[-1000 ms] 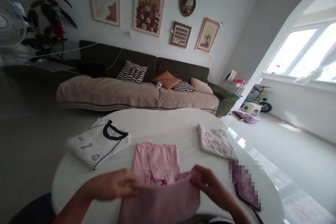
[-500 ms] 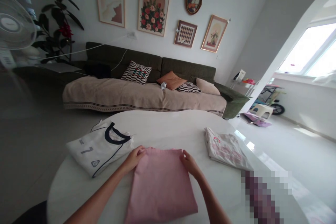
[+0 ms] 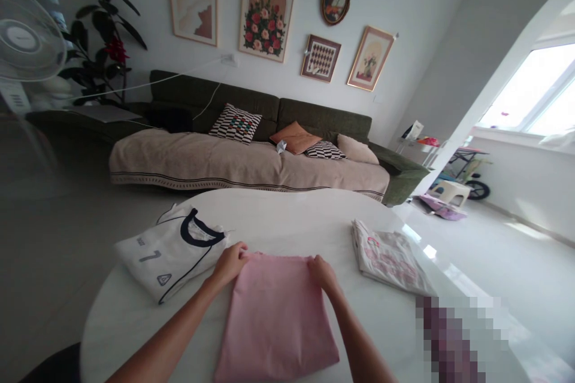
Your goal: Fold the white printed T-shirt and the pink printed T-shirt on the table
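Note:
A folded pink garment [image 3: 278, 317] lies flat in front of me on the white table [image 3: 287, 215]; its exact kind does not show. At its far left corner, my left hand [image 3: 231, 260] pinches the edge between closed fingers. My right hand [image 3: 321, 269] grips the far right corner in the same way, fingertips partly hidden behind the cloth. Just left of my left hand rests a folded white jersey [image 3: 166, 257] with a navy collar and a number 7. Over to the right is a folded white T-shirt [image 3: 390, 257] with a pink print.
Past the table's far edge stands a dark green sofa [image 3: 215, 99] with a beige cover and several cushions. A fan [image 3: 27, 36] is at the left. Near the table's right side is a blurred-out purple shape [image 3: 449, 341]. A white stool [image 3: 451, 191] stands on the floor farther right.
Both hands keep their hold on the pink garment's far corners, with slight shifts of the fingers. The view has tilted a little; the clothes stay in place.

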